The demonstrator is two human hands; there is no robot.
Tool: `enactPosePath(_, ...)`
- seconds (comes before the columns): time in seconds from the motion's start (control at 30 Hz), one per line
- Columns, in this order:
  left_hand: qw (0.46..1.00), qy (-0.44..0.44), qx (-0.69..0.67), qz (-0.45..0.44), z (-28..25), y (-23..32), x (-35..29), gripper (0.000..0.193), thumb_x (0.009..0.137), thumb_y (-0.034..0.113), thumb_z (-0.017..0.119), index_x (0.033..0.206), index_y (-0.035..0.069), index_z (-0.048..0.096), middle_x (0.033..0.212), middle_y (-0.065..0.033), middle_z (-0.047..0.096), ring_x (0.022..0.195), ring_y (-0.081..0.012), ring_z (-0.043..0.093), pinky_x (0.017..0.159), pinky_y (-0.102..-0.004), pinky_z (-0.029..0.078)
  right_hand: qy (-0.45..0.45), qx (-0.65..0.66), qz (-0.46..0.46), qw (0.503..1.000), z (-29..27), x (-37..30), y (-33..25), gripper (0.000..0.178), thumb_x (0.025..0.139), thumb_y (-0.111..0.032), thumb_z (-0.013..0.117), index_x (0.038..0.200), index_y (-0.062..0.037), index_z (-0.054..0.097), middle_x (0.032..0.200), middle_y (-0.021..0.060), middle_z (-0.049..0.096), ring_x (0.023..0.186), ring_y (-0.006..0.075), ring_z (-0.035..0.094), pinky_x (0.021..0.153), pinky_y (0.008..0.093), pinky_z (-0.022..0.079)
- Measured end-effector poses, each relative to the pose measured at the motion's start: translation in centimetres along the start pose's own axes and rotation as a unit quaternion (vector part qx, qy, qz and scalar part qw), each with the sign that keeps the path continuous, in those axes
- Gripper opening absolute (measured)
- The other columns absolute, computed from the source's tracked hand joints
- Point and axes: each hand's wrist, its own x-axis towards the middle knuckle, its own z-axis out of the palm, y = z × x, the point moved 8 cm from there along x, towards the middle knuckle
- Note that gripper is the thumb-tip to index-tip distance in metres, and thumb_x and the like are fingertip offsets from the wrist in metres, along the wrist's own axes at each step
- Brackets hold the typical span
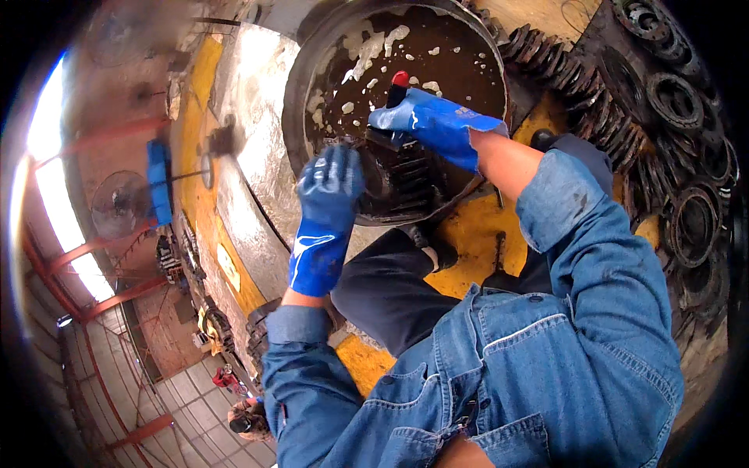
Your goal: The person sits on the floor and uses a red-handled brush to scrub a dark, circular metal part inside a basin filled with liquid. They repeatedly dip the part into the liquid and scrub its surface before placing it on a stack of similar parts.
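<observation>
Both my hands wear blue rubber gloves over a wide round tub [294, 117] of brown liquid with patches of foam. My right hand [437, 125] is closed around a black handle with a red end [399, 80]; its working end is hidden under the glove. At the near left of the tub, my left hand [331, 175] has its fingers curled against a dark, wet metal part [373, 168]. Its grip is partly hidden. Dark toothed metal pieces [413, 181] lie in the near side of the tub, below my right hand.
Stacked dark toothed parts [558, 70] and greasy metal rings [675, 101] crowd the right side. Yellow flooring [476, 242] shows below the tub. A fan [121, 203] stands at the left, and another person [248, 420] is farther off at the lower left.
</observation>
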Motion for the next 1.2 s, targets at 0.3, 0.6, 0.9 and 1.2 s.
enactPosePath(0.3,0.423,0.004,-0.7,-0.576,6.4,-0.8,-6.0,0.045,0.092,0.026,0.079,0.127,0.001,0.067,0.098,-0.0055,0.072,0.083,-0.0164,0.068,0.075,-0.0309,0.056,0.049,-0.069,0.028,0.996,0.7,1.1,0.8,0.044,0.09,-0.045,0.068,0.099,-0.0027,0.073,0.088,0.0084,0.069,0.083,0.017,0.062,0.081,0.0372,0.049)
enactPosePath(0.6,0.441,0.023,-0.634,-0.634,9.5,-3.2,-10.9,0.041,0.081,0.001,0.078,0.122,-0.003,0.069,0.104,-0.014,0.075,0.087,-0.0244,0.072,0.08,-0.0378,0.059,0.232,-0.455,0.018,0.86,-6.6,6.9,5.3,0.034,0.091,-0.042,0.063,0.089,-0.0096,0.074,0.088,0.0157,0.075,0.082,0.0339,0.069,0.086,0.04,0.055)
enactPosePath(0.9,0.527,0.056,-0.62,-0.579,10.1,-4.9,-7.7,0.04,0.084,0.0,0.074,0.123,-0.001,0.071,0.104,-0.0121,0.077,0.087,-0.0197,0.072,0.079,-0.0322,0.057,-0.034,-0.144,-0.098,0.984,2.9,4.9,-2.7,0.04,0.091,-0.04,0.074,0.112,-0.0064,0.077,0.099,0.0092,0.077,0.088,0.0177,0.07,0.085,0.0345,0.056)
enactPosePath(1.2,0.594,-0.055,-0.511,-0.619,9.4,-4.7,-6.8,0.05,0.082,0.011,0.082,0.128,-0.002,0.069,0.108,-0.016,0.078,0.095,-0.0246,0.075,0.086,-0.037,0.058,0.053,-0.129,-0.113,0.984,1.6,8.2,-0.1,0.032,0.088,-0.034,0.076,0.098,-0.0039,0.076,0.086,0.0036,0.075,0.08,0.0129,0.069,0.074,0.0312,0.056)
